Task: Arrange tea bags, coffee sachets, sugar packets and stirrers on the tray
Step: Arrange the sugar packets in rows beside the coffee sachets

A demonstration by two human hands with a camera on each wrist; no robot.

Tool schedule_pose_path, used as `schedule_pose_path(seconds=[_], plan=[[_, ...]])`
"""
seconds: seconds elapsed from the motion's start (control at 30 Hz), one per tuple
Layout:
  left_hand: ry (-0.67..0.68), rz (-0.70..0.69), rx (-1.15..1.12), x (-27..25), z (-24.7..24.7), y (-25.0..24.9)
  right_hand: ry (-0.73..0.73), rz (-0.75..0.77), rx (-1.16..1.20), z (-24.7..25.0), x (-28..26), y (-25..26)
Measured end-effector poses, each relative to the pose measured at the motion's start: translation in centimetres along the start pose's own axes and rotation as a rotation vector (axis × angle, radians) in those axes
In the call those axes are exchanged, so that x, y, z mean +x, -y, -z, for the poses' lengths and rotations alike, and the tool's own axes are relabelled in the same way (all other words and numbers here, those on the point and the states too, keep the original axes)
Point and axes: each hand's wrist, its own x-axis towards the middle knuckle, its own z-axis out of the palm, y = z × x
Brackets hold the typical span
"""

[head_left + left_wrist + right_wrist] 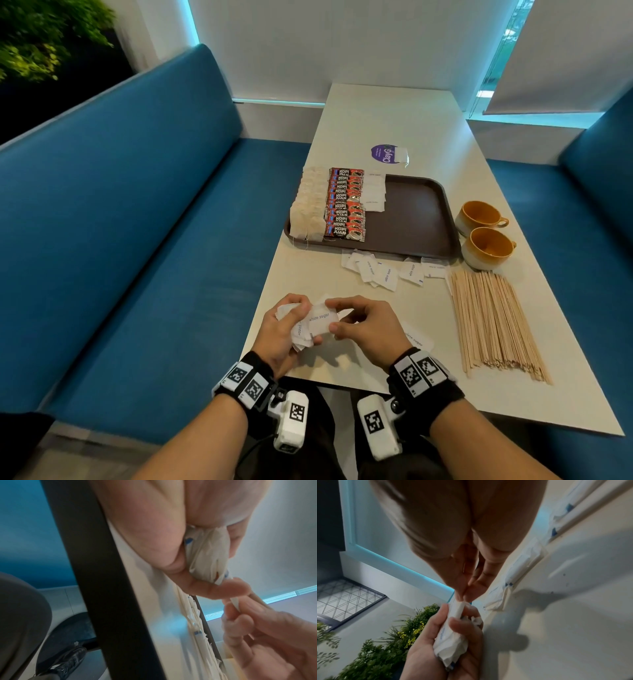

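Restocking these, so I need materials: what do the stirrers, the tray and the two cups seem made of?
Stirrers: pale, matte flat sticks, likely wood. Tray: dark brown with a rolled rim, probably moulded plastic. Cups: glossy ochre inside, cream outside, apparently glazed ceramic.

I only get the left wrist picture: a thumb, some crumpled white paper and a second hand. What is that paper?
Observer: Sugar packets; the head view shows "white sugar" printed on the top one. The left hand holds the bundle, and the right hand pinches the top packet.
Visitor: Where will they go?
Observer: Probably onto the brown tray further up the table; its right half is bare.
Visitor: Is anything on it?
Observer: Yes: tea bags, coffee sachets and a short row of sugar packets, side by side at its left.
Visitor: Anything left off it?
Observer: Loose sugar packets and a pile of stirrers lie on the table.
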Motion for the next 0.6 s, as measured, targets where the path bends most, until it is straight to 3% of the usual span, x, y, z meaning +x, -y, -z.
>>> schedule_pose_path(seconds=[0.1, 0.3, 0.6], plan=[[-0.042, -0.004, 0.019, 0.1, 0.1, 0.0, 0.021, -0.044, 0.004, 0.0, 0.1, 0.0], [0.054, -0.054, 0.009, 0.3, 0.5, 0.7, -0.080, -0.108, 0.158, 0.6, 0.7, -0.2], [-0.023, -0.076, 0.008, 0.0, 0.3, 0.4, -0.075, -0.102, 0.149, 2.2, 1.8, 0.5]])
